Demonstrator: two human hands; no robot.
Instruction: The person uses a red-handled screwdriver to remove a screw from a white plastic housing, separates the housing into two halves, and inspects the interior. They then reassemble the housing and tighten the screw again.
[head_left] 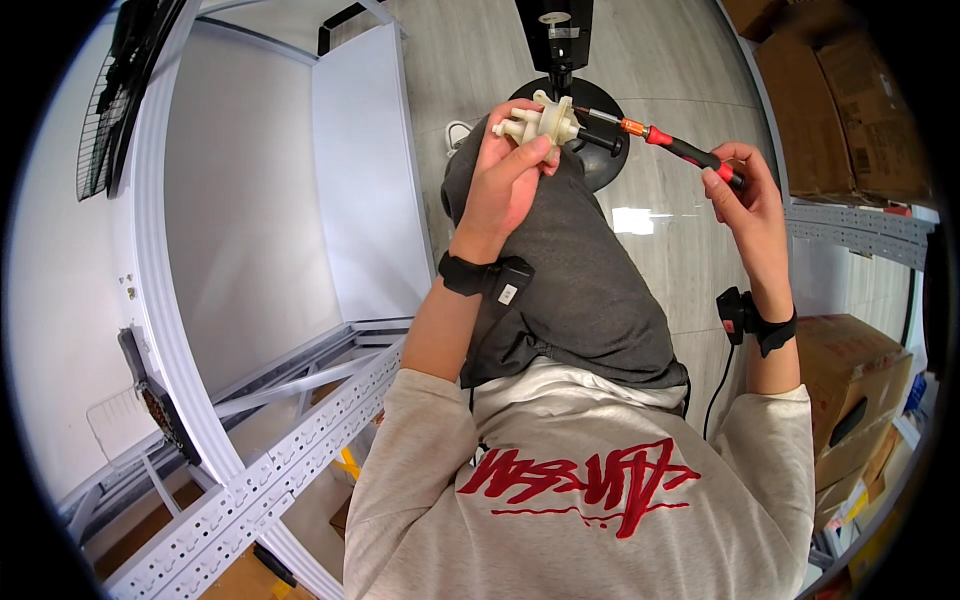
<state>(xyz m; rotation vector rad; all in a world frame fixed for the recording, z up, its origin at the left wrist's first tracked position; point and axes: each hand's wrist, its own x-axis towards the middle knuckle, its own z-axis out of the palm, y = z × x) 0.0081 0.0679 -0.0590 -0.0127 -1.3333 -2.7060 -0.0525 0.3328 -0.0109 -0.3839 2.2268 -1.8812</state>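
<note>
My left hand (pixel 512 178) grips a cream-coloured plastic part (pixel 545 124) with short pipe-like stubs, holding it above my knee. Thumb and fingers press on it from both sides. Out to the right, my right hand (pixel 748 195) is closed round the red and black handle of a screwdriver (pixel 690 152). Its shaft, with an orange section, points left, and the tip reaches the upper right side of the plastic part. Whether the tip sits in a screw is too small to tell.
Behind the part stands a black round base (pixel 598 165) with a black post. White shelving (pixel 365 180) runs along the left. Cardboard boxes (pixel 850 370) stand on the right, with more on a rack above. A cable (pixel 722 385) hangs from my right wrist strap.
</note>
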